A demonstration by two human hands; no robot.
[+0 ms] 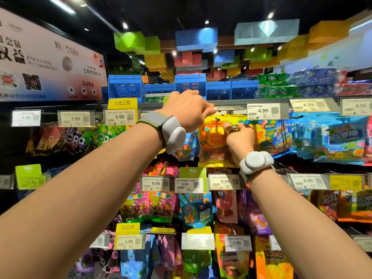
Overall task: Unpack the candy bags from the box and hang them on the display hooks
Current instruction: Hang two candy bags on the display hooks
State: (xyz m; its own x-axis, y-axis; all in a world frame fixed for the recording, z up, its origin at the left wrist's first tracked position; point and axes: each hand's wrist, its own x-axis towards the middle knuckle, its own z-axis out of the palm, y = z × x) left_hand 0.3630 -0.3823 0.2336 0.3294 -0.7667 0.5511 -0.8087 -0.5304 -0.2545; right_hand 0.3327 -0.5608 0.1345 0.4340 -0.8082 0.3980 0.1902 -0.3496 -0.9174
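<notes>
A yellow and orange candy bag point(213, 141) hangs at the top row of the display, its top hole at a dark hook tip point(218, 119). My right hand point(239, 138) pinches the bag's upper right edge between thumb and fingers. My left hand point(187, 110) is raised just above and left of the bag, fingers curled toward the hook by the price rail; what it touches is hidden. Both wrists wear grey bands. The box is not in view.
Rows of hanging candy bags fill the wall, with price tags point(262, 111) on rails in front of each hook. Blue bags point(330, 137) hang to the right of the yellow one. Blue crates point(125, 87) stand on the top shelf. A banner point(50, 57) hangs at the upper left.
</notes>
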